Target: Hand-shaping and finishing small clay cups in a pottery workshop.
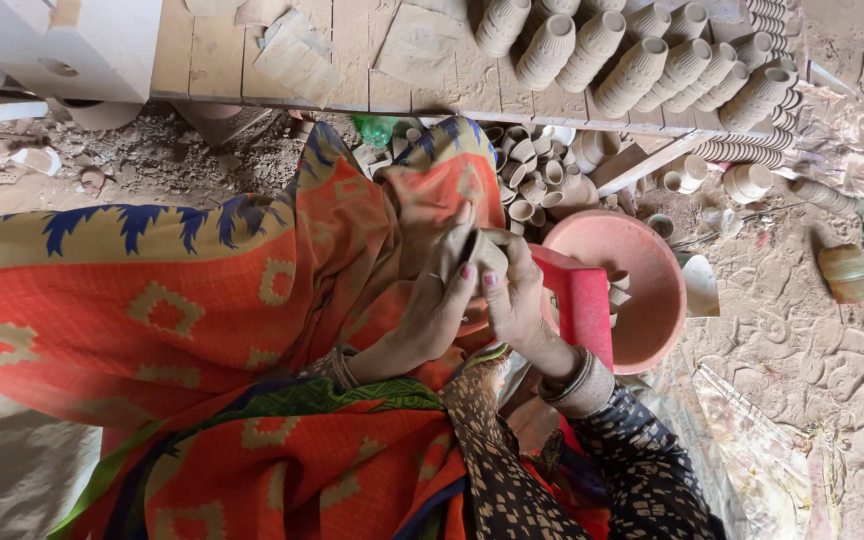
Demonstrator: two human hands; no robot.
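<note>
You have a small clay cup (479, 252) clamped between both hands at the centre of the frame, left hand (434, 310) cupping it, right hand (514, 295) pinching its rim; you seem mid-shaping, so keep the pressure light

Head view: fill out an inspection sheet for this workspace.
Surface: dusty, clay-caked ground.
Job's things: small grey clay cup held between both hands.
Clutter: round pink plastic basin, red block, loose pile of small clay cups, rows of ribbed clay cups on a wooden plank platform.
Grips: left hand and right hand both closed on the cup.
Cables: nothing seen.
Surroundings: orange patterned cloth over the lap.
</note>
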